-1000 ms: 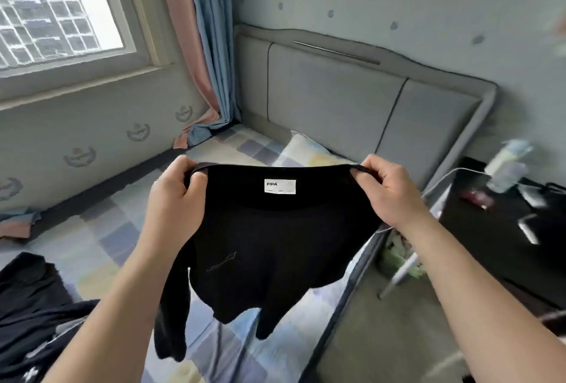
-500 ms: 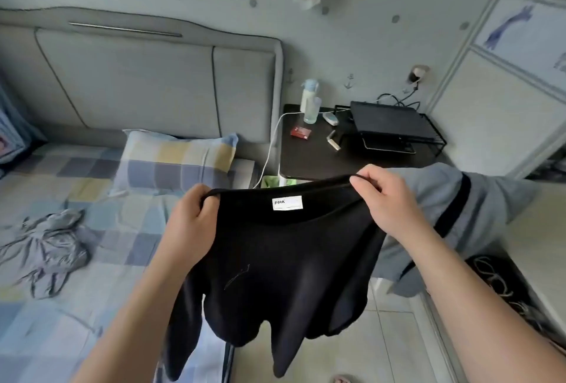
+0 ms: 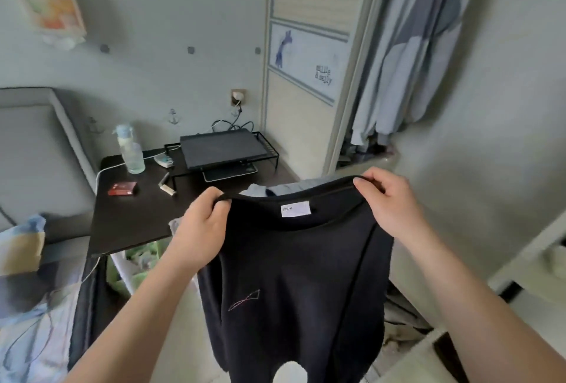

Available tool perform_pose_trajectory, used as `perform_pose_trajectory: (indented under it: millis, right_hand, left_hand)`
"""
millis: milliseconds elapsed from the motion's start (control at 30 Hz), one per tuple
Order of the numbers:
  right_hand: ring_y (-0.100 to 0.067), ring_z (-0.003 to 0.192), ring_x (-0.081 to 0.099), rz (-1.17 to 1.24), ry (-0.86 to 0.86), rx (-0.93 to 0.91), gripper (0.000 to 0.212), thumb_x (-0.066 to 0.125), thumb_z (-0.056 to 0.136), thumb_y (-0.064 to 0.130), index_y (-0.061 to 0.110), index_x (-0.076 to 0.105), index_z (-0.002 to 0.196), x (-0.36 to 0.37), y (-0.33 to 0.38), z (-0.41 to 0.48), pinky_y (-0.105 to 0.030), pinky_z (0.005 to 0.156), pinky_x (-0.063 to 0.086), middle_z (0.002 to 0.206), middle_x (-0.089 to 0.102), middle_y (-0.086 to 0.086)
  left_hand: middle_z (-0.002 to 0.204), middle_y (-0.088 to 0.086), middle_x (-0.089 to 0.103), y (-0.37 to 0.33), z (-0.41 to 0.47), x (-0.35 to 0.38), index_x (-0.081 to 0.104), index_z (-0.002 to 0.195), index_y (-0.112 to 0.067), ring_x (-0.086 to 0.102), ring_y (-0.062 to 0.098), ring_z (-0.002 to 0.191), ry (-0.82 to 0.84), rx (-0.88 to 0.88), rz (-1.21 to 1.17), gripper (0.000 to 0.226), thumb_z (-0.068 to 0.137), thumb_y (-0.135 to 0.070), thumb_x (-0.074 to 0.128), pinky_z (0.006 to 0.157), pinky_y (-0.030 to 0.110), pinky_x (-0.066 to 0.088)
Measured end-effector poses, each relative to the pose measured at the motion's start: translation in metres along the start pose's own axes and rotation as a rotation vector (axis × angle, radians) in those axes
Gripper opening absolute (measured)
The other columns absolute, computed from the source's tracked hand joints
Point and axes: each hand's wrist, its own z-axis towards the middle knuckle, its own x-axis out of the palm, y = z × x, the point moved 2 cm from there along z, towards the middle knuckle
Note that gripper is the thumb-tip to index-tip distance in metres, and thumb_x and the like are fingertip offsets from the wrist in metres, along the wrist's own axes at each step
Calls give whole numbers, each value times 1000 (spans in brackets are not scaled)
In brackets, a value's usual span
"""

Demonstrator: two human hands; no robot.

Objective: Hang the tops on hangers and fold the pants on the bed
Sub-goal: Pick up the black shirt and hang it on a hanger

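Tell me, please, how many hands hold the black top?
2. The left hand grips the black top at the left end of its upper edge, and the right hand grips the right end. No other hand is in view.

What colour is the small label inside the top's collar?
The small rectangular label is white; head view.

Both my bare arms reached out in front of me. My left hand [image 3: 202,229] pinched the neck edge of the black top [image 3: 294,275]. My right hand [image 3: 389,202] gripped the other side, a bit higher.
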Motion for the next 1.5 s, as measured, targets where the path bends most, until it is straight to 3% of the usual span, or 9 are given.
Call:
perform_pose_trajectory:
  millis: [400, 567, 667, 800, 967, 1100, 1233, 1367, 1500]
  right_hand:
    - [-4, 49, 34, -209, -273, 23, 33, 58, 98, 19, 17, 47, 67, -184, -25, 115, -15, 49, 31, 50, 39, 13]
    - [-5, 51, 37, -378, -399, -25, 31, 56, 97, 23, 16, 47, 68, -240, -5, 174, -20, 51, 31, 53, 43, 12]
    - [-18, 61, 44, -501, -475, -32, 29, 55, 97, 26, 7, 52, 75, -270, 15, 216, -37, 62, 40, 65, 53, -8]
    - [-15, 63, 51, -671, -603, -33, 27, 54, 97, 31, 17, 56, 74, -312, 47, 268, -31, 61, 42, 69, 59, -2]
    - [-19, 66, 52, -911, -718, -34, 31, 48, 99, 28, 9, 56, 76, -367, 84, 326, -31, 56, 40, 69, 57, -2]
    - [-28, 75, 56, -1127, -773, 75, 30, 43, 101, 28, 15, 51, 75, -410, 106, 359, -36, 65, 47, 75, 58, -3]
    - [-30, 83, 55, -1328, -766, 253, 27, 40, 102, 27, 11, 60, 94, -449, 119, 381, -34, 67, 42, 90, 59, -6]
    - [-31, 88, 55, -1648, -732, 351, 20, 44, 97, 23, 13, 61, 97, -474, 132, 394, -33, 70, 39, 101, 61, -7]
    - [-31, 122, 46, -2016, -821, 480, 31, 48, 92, 20, 19, 62, 119, -504, 139, 396, -42, 99, 32, 128, 54, -10]
  left_hand:
    - [85, 5, 62, -185, 170, 167, 59, 94, -10, 56, 16, 76, 181, 295, -97, 26, 100, -26, 39, 67, 31, 44]
    - [78, 2, 58, -267, 239, 209, 57, 86, -11, 55, 19, 73, 239, 455, -137, 26, 99, -25, 40, 64, 33, 43]
    - [86, 9, 62, -320, 280, 225, 58, 94, -8, 58, 22, 78, 278, 567, -151, 28, 101, -27, 39, 68, 34, 44]
    - [77, 2, 56, -393, 330, 238, 55, 89, -7, 52, 17, 69, 293, 720, -194, 28, 103, -26, 39, 61, 30, 40]
    - [71, 2, 47, -477, 388, 254, 48, 82, -10, 44, 17, 64, 309, 816, -243, 28, 103, -25, 38, 57, 32, 33]
    - [67, 3, 37, -536, 425, 267, 39, 77, -13, 36, 18, 61, 323, 833, -313, 24, 100, -20, 39, 55, 31, 27]
    - [73, 8, 41, -592, 444, 281, 44, 78, -11, 41, 23, 69, 329, 879, -286, 23, 98, -21, 40, 62, 32, 31]
    - [69, 4, 42, -640, 440, 293, 40, 73, -11, 40, 21, 62, 297, 968, -262, 27, 99, -19, 39, 54, 30, 28]
    - [66, 5, 42, -677, 430, 307, 37, 69, -11, 38, 21, 58, 234, 1054, -191, 31, 99, -18, 38, 51, 32, 28]
